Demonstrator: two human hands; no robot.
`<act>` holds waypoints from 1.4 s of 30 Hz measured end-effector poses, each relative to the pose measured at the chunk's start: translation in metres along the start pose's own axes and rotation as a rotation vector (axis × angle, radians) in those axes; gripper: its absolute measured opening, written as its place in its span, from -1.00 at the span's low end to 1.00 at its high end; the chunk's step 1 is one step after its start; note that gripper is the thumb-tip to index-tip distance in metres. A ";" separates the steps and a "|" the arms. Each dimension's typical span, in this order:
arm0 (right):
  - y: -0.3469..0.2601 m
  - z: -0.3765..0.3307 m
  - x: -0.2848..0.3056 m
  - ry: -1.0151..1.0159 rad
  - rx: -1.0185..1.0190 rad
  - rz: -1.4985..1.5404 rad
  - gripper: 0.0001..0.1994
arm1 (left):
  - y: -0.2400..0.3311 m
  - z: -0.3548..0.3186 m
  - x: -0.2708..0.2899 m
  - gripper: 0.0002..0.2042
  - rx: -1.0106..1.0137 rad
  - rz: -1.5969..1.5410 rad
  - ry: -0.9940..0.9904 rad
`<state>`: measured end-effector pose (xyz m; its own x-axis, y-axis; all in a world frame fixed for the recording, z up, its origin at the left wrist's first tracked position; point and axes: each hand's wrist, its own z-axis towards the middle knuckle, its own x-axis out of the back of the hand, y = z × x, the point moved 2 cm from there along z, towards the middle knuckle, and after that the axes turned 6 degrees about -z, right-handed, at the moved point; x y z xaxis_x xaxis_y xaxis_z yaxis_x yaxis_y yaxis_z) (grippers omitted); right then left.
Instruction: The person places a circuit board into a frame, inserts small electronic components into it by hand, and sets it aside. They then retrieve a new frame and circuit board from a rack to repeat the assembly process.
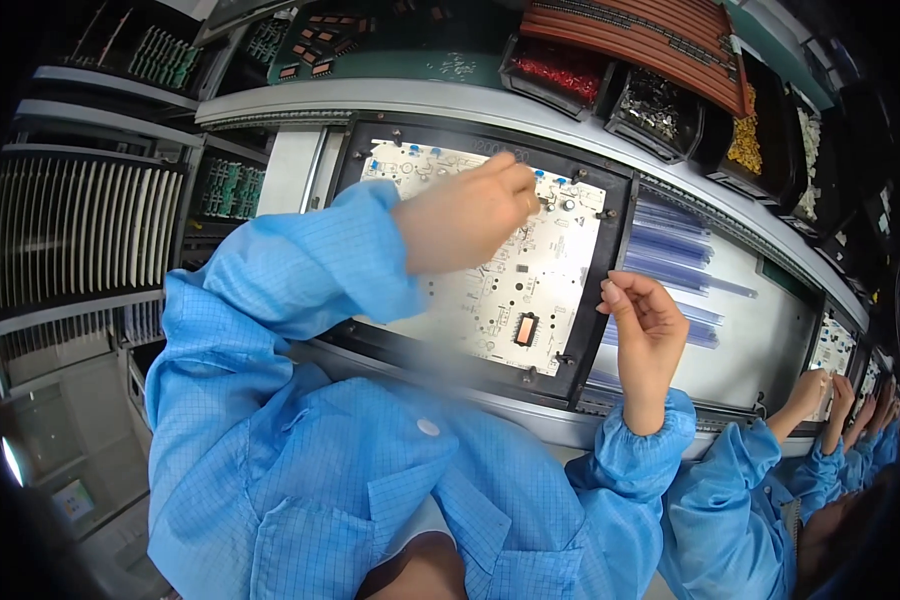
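A pale printed circuit board (560, 270) lies in a black frame (625, 215), held at its rim by dark pegs. My left hand (475, 215) reaches over the upper part of the board, somewhat blurred, its fingers curled down near small round capacitors (568, 205). What its fingertips hold, if anything, is hidden. Just past the frame's right side, my right hand (648, 325) is raised with thumb and index finger pinched together; something tiny and dark seems to be at the tips. A black chip with an orange top (526, 329) sits on the board's lower right.
Clear bluish plastic tubes (670, 250) lie right of the frame. Bins of red parts (560, 75), metal parts (662, 108) and yellow parts (745, 145) line the far shelf beside stacked orange strips (640, 40). Racks of boards (85, 230) stand left. Co-workers' hands (808, 392) work at right.
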<state>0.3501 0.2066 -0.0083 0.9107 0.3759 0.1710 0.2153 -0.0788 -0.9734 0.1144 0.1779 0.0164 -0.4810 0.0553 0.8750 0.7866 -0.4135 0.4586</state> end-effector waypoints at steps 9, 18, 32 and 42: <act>0.003 0.002 -0.007 0.004 0.060 -0.061 -0.89 | 0.023 -0.020 -0.030 -0.84 -0.011 0.003 -0.030; -0.010 0.018 -0.019 0.036 0.452 -0.609 -0.91 | 0.020 -0.025 -0.008 -0.89 0.052 -0.232 0.058; -0.011 0.038 -0.035 0.029 0.543 -0.809 -0.91 | -0.014 -0.085 0.042 -0.82 0.252 -0.197 0.211; -0.011 0.040 -0.033 -0.001 0.530 -0.904 -0.90 | -0.030 -0.094 0.039 -0.86 0.341 -0.238 0.229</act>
<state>0.3039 0.2316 -0.0092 0.4875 0.0939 0.8681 0.6337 0.6459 -0.4257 0.0360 0.1068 0.0218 -0.7063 -0.1055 0.7000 0.7079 -0.0894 0.7007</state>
